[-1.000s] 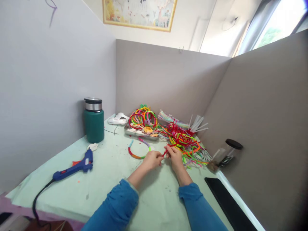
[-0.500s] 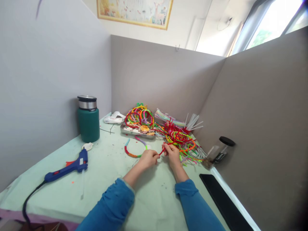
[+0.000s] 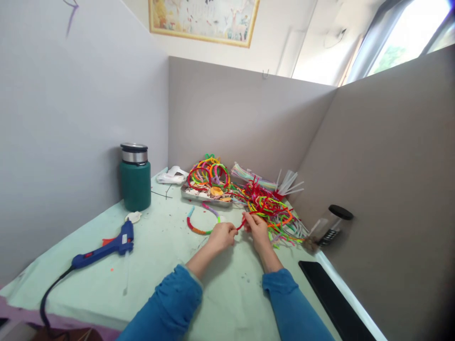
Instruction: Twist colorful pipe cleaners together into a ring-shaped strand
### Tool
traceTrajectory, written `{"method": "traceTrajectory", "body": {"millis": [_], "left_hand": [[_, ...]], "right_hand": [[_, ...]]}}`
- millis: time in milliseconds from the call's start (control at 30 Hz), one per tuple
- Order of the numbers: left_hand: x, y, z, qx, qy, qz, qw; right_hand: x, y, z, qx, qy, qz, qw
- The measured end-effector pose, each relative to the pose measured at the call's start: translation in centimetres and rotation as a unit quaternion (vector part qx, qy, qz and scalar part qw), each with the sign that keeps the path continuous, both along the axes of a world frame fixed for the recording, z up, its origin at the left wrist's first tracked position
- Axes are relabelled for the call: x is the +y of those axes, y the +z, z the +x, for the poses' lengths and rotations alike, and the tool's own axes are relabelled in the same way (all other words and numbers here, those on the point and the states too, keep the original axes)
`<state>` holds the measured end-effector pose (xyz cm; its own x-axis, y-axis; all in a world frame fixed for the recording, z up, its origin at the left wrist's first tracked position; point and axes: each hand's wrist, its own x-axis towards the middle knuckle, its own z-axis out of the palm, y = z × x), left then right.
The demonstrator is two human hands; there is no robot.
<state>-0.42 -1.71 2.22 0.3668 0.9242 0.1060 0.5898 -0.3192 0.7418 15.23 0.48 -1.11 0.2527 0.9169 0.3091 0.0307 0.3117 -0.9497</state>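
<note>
A red pipe cleaner (image 3: 241, 226) runs between my two hands above the middle of the table. My left hand (image 3: 223, 235) pinches one end with closed fingers. Farther along it, the fingers of my right hand (image 3: 256, 229) are closed on the same red strand. Just beyond my left hand lies an unclosed ring of multicoloured pipe cleaner (image 3: 196, 230), with red, orange, blue and purple sections. To the right of my right hand spreads a tangled heap of bright pipe cleaners (image 3: 275, 208).
A metal tray (image 3: 209, 199) at the back holds several colourful rings and small pieces. On the left are a green bottle (image 3: 137, 187) and a blue glue gun (image 3: 106, 248) with its cord. A clear jar (image 3: 330, 227) and a black strip (image 3: 334, 298) are at right, by grey partitions (image 3: 249, 113).
The whole view has shifted slightly, so everything appears a little lower and to the right. Both hands keep hold of the red pipe cleaner, nearly unmoved on the table.
</note>
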Motion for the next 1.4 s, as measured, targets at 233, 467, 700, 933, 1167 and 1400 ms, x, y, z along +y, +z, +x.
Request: {"method": "traceTrajectory", "body": {"millis": [233,467,700,933,1167,1400], "left_hand": [[0.8,-0.9,-0.1,0.028,0.069,0.025,0.997],[0.5,-0.6,-0.2,0.070,0.090,-0.013,0.993],[-0.4,0.3,0.0,0.075,-0.014,0.010,0.997],[0.0,-0.3,0.1,0.013,-0.049,-0.016,0.999],[0.4,-0.8,0.1,-0.022,0.020,-0.020,0.999],[0.1,-0.6,0.2,-0.048,0.009,-0.045,0.998]], "right_hand": [[-0.6,0.0,-1.4,-0.124,0.061,-0.006,0.990],[-0.2,-0.4,-0.5,-0.113,0.006,0.038,0.993],[-0.1,-0.5,-0.5,-0.144,-0.033,0.049,0.988],[0.2,-0.8,0.0,-0.110,-0.032,0.022,0.993],[0.1,-1.0,-0.6,-0.086,0.024,0.012,0.996],[-0.3,-0.8,-1.1,-0.088,0.043,-0.005,0.995]]}}
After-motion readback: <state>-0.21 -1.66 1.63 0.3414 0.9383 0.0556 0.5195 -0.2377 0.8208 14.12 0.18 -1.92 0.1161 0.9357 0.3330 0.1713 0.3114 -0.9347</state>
